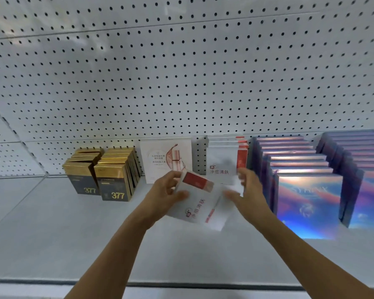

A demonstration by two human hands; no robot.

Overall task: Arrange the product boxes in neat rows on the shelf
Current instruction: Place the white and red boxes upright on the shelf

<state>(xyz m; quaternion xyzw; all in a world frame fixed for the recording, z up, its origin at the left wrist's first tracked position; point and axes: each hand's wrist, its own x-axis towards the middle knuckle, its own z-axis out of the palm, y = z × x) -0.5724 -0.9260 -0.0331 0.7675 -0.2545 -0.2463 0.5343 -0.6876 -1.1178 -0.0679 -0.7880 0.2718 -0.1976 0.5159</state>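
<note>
Hands (164, 190) around flat glossy box (200, 203)

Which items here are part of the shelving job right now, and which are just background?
In play:
- white-and-red box, tilted, held by left hand and right hand
- matching white-and-red row behind it
- shelf

Background:
- gold-and-black 377 boxes
- pink-bottle box
- iridescent blue boxes
- pegboard back panel

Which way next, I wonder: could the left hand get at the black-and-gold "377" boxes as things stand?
Probably not right away. The left hand has its grip on the tilted white-and-red flat box. The bare grey shelf between it and the black-and-gold "377" boxes leaves the way free otherwise.
</note>
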